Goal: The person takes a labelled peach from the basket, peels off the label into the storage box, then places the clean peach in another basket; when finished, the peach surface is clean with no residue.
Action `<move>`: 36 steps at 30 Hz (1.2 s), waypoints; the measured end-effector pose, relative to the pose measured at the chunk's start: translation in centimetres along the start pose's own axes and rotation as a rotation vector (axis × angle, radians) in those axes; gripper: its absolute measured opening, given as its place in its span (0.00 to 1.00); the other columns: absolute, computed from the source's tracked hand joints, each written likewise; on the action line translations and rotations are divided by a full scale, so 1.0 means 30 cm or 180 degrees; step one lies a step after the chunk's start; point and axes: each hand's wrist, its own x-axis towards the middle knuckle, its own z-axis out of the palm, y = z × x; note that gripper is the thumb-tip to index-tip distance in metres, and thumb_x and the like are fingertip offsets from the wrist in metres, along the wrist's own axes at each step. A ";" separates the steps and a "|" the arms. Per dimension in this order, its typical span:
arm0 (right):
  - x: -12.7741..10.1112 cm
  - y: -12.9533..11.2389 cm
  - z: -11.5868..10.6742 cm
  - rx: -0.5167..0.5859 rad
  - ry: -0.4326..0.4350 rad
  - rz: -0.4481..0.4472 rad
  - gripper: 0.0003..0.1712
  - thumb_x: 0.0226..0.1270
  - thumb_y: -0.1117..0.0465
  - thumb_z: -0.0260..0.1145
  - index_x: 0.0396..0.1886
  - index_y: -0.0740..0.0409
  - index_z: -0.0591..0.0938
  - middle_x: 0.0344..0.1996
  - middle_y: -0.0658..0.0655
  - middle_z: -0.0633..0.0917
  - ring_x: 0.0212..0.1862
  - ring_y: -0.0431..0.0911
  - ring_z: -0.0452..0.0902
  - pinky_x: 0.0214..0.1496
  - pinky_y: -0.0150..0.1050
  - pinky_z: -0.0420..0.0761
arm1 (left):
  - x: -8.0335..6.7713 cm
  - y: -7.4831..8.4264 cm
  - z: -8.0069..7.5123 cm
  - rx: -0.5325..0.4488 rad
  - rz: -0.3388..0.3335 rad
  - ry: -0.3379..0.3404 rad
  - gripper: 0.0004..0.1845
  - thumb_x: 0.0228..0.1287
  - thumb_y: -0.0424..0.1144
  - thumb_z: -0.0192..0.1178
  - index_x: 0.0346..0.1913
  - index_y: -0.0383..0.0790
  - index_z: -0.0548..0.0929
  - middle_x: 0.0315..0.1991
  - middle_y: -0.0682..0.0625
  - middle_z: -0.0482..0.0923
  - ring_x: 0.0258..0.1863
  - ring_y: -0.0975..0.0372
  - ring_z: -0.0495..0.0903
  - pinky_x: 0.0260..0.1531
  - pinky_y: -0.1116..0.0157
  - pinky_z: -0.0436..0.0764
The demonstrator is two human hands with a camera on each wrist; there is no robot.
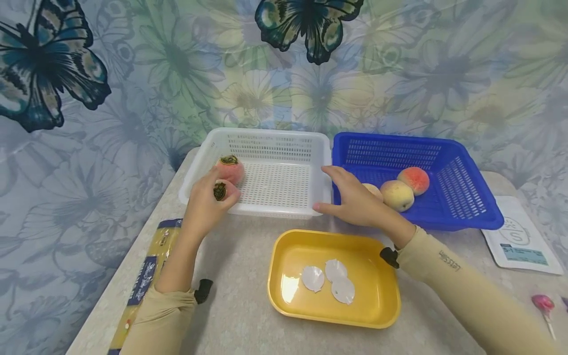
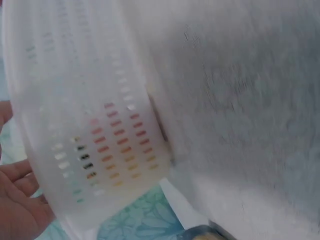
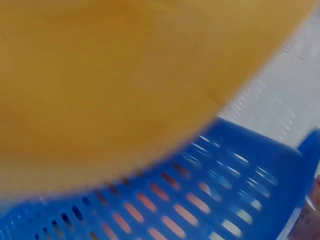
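Observation:
Two pinkish persimmons with dark green leafy caps lie at the left end of the white basket. Over the nearer one is my left hand, thumb and fingers loosely bent around it in the head view. From the left wrist, that hand shows above the basket rim, while fruit colours show lower through the wall slots. My right hand spreads thumb and fingers at the white basket's right rim. It reaches over the blue basket, partly hiding one of the peaches there.
In front stands a yellow tray with several round whitish pieces. A long yellow-and-blue packet lies under my left forearm. To the right are a white pouch and a lollipop. A patterned wall covering rises behind the baskets.

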 end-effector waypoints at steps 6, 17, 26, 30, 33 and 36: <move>0.029 0.029 0.036 -0.0218 -0.0190 0.0095 0.64 0.58 0.33 0.69 0.80 0.60 0.48 0.80 0.61 0.51 0.80 0.57 0.45 0.80 0.57 0.51 | 0.041 -0.024 -0.024 0.0302 -0.0436 -0.0349 0.38 0.65 0.44 0.59 0.73 0.27 0.62 0.72 0.30 0.62 0.73 0.39 0.60 0.71 0.41 0.61; 0.033 0.043 0.047 -0.0338 -0.0415 0.0197 0.68 0.59 0.27 0.62 0.80 0.60 0.39 0.81 0.59 0.39 0.81 0.56 0.29 0.80 0.60 0.41 | 0.144 -0.025 -0.066 0.0712 -0.1016 -0.1257 0.32 0.60 0.49 0.66 0.60 0.28 0.74 0.56 0.33 0.77 0.52 0.45 0.75 0.54 0.45 0.76; 0.036 0.044 0.048 -0.0338 -0.0460 0.0222 0.68 0.59 0.25 0.61 0.80 0.58 0.38 0.81 0.58 0.37 0.81 0.55 0.28 0.81 0.60 0.40 | 0.168 -0.044 -0.066 0.0635 -0.1038 -0.1408 0.36 0.55 0.41 0.72 0.65 0.31 0.73 0.60 0.33 0.76 0.55 0.45 0.74 0.57 0.46 0.75; 0.038 0.045 0.049 -0.0336 -0.0479 0.0239 0.68 0.59 0.25 0.61 0.80 0.58 0.38 0.81 0.58 0.37 0.81 0.55 0.28 0.81 0.59 0.40 | 0.177 -0.062 -0.060 0.0562 -0.0965 -0.1407 0.36 0.53 0.43 0.73 0.64 0.33 0.74 0.59 0.35 0.77 0.54 0.46 0.74 0.56 0.46 0.75; 0.040 0.046 0.049 -0.0346 -0.0484 0.0244 0.68 0.59 0.25 0.61 0.80 0.59 0.38 0.81 0.58 0.38 0.81 0.55 0.27 0.81 0.60 0.40 | 0.177 -0.069 -0.057 0.0562 -0.0920 -0.1362 0.37 0.52 0.46 0.74 0.63 0.32 0.75 0.57 0.34 0.78 0.52 0.46 0.74 0.54 0.46 0.75; 0.042 0.044 0.050 -0.0338 -0.0488 0.0243 0.68 0.59 0.25 0.61 0.80 0.59 0.38 0.81 0.57 0.38 0.81 0.55 0.27 0.81 0.59 0.40 | 0.178 -0.076 -0.054 0.0588 -0.0873 -0.1350 0.38 0.52 0.48 0.74 0.64 0.33 0.75 0.57 0.34 0.79 0.52 0.46 0.74 0.56 0.46 0.75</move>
